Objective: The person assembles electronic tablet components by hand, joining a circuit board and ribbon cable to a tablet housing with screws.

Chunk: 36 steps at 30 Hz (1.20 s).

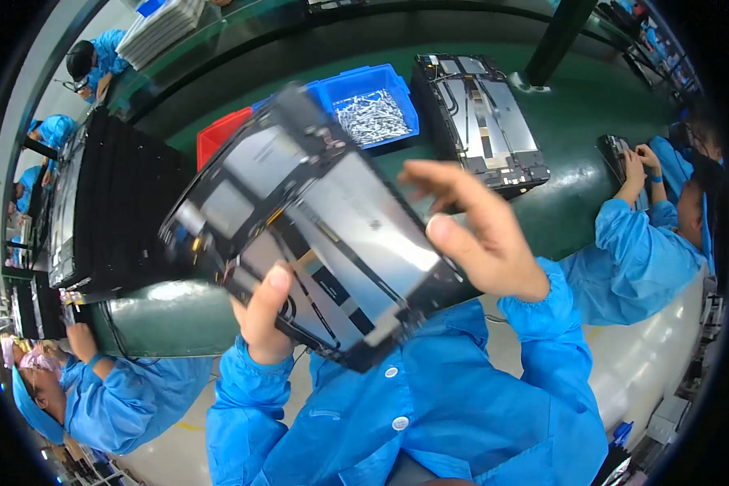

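Note:
My left hand [266, 312] grips a flat, tablet-like electronic assembly [352, 219] by its lower left edge, the thumb lying over its upper face. Silver plates, black ribbon cables and small connectors show on that face. The assembly is tilted in front of my body and slightly blurred at its corners. Beside its right edge, my right hand [486, 239] is open, fingers apart, with the thumb tip close to the edge. Whether that thumb touches it, I cannot tell. The fingers of my left hand underneath are hidden.
On the green table [579, 215] stand a blue bin [409, 121] of small metal pieces, a red bin [211, 138] and a stack of similar assemblies [502, 121]. A tall black stack [125, 202] rises at left. Co-workers [648, 251] sit on both sides; a dark post [563, 44] stands behind.

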{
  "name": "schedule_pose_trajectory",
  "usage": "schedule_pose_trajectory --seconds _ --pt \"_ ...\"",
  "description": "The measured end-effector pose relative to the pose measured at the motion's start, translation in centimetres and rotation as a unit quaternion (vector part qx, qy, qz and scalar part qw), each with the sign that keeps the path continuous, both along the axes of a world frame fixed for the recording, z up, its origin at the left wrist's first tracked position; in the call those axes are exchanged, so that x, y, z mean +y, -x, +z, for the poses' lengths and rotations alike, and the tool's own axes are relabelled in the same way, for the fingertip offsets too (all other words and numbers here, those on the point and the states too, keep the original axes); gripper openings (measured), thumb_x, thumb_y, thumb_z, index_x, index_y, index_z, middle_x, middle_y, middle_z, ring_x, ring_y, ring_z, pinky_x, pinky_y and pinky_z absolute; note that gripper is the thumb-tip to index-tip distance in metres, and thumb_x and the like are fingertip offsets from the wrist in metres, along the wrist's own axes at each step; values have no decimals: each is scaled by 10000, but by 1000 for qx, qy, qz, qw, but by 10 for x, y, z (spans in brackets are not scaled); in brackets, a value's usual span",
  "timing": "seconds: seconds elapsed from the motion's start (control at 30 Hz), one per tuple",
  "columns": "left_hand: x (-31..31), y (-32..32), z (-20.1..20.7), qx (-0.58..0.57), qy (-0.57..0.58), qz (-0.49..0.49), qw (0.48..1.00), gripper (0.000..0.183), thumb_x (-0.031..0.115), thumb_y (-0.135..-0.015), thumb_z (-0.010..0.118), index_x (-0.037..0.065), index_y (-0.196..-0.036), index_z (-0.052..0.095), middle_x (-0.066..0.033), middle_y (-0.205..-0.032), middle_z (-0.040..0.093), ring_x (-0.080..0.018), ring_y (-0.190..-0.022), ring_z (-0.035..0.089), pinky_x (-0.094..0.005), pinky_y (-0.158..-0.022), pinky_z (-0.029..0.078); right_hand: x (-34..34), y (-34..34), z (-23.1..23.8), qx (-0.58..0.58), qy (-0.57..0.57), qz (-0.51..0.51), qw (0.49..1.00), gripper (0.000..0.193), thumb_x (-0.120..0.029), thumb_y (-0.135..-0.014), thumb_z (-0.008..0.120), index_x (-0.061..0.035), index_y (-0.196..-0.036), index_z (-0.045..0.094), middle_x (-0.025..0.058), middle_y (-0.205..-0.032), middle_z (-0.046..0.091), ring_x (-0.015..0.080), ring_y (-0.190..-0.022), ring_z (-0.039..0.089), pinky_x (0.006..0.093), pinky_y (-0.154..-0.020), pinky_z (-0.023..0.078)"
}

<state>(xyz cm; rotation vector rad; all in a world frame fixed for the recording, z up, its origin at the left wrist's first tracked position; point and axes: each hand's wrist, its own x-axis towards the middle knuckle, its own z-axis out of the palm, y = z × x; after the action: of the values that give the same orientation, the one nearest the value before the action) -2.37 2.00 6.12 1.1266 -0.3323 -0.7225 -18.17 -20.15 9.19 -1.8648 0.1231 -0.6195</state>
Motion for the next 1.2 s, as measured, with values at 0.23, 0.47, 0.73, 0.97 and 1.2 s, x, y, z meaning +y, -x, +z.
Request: schedule_pose_trajectory --seconds 0.23,0.47,0.73,0.97,1.2 --pt "-58 -16 -19 12 -15 -214 977 651 431 -949 625 -6 -1394 436 -16 -911 551 -77 -712 487 -231 -551 403 -19 33 -13 34 -212 -127 968 553 -101 -973 625 54 -1459 411 148 -1366 569 183 -1232 547 300 -1041 423" --pt "-78 -20 -74 -220 -172 -186 942 406 299 -899 742 -36 -1119 678 29 -628 509 -77 -577 465 -261 -522 373 -134 54 -10 50 -216 -275 936 519 -170 -968 638 83 -1394 484 140 -1223 661 157 -1033 669 268 -890 525" --pt "-74 -20 -73 -277 -200 -199 919 361 262 -863 759 -20 -1081 701 2 -574 489 -76 -542 464 -289 -514 392 -178 49 -26 95 -240 -248 934 517 -217 -958 665 80 -1355 521 111 -1133 684 138 -923 688 247 -788 555" --pt "-72 -18 -74 -276 -203 -209 916 354 263 -869 750 -18 -1078 700 -2 -563 500 -80 -530 482 -293 -513 407 -180 46 -24 139 -127 -298 936 454 -202 -948 685 60 -1305 583 101 -1136 680 120 -933 652 243 -793 529" --pt "-75 -21 -71 -300 -212 -220 904 311 235 -892 716 -17 -1075 697 -10 -551 502 -86 -512 482 -302 -502 402 -160 35 -22 57 187 -402 894 394 -222 -926 713 -23 -1261 650 53 -1094 682 112 -927 616 244 -766 486"
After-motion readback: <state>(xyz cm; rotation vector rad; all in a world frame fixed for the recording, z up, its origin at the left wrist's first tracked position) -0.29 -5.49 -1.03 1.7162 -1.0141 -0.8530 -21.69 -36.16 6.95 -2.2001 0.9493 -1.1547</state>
